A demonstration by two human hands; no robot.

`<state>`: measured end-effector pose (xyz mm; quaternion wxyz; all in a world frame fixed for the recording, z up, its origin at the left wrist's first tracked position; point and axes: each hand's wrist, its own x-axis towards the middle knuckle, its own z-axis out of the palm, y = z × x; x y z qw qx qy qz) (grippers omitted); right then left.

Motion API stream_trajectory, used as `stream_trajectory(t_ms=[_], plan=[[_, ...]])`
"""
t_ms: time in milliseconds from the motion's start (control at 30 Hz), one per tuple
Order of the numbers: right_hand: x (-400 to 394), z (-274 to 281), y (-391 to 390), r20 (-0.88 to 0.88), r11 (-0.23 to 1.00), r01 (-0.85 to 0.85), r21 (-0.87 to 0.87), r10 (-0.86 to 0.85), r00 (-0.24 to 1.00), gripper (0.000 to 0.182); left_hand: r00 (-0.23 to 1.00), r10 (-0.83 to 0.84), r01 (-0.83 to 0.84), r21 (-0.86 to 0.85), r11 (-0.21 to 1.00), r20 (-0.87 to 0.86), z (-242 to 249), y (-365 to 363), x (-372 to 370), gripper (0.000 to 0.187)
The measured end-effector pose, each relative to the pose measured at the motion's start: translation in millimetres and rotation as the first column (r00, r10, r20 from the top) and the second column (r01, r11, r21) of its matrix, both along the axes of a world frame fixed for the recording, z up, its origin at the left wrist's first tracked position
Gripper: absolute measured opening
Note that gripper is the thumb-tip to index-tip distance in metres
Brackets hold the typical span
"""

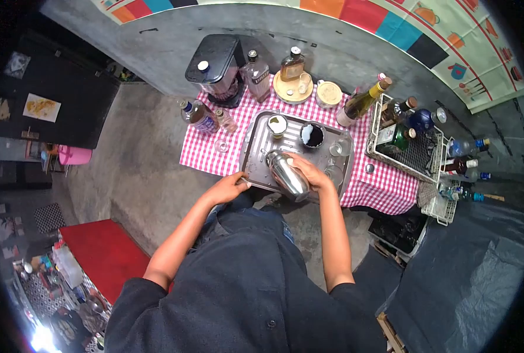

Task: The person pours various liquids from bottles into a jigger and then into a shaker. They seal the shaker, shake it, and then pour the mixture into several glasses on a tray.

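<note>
My right hand (310, 172) is wrapped round a silver metal cocktail shaker (288, 176), tilted over the front of a metal tray (256, 141). The shaker's narrower end points toward the far left of the tray. At the tray's front left corner, my left hand (229, 189) is closed with its fingertips together; I cannot tell what they pinch. Behind the shaker stand a cup with pale contents (277, 125) and a dark round cup (312, 135). Clear glasses (339, 145) are on the tray's right side, partly behind my right hand.
A red-checked cloth (367, 194) covers the table. Along the back stand a black-lidded dispenser (215, 65), a clear bottle (256, 76), a bottle on a wooden board (291, 65) and a green wine bottle (362, 103). A wire basket (417, 153) with bottles sits at right.
</note>
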<state>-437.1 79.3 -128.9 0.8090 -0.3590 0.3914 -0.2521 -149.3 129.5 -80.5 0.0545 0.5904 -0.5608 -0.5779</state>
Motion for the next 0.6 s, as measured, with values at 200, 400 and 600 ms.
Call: stream_trajectory(t_ms=[200, 400, 600], plan=[[12.5, 6.5, 8.8, -0.164, 0.997, -0.036, -0.062, 0.025, 0.986, 0.062, 0.999, -0.052, 0.052, -0.031, 0.998, 0.000, 5.5, -3.1, -2.0, 0.043], [21.3, 12.6, 18.3, -0.159, 0.989, 0.115, 0.097, -0.099, 0.982, 0.051, 0.981, -0.175, 0.176, 0.003, 0.984, -0.081, -11.4, -21.2, 0.7, 0.047], [45.7, 33.4, 40.3, 0.138, 0.863, 0.360, 0.354, -0.429, 0.893, 0.053, 0.966, -0.222, 0.226, 0.019, 0.974, -0.133, -8.4, -51.0, 25.1, 0.047]])
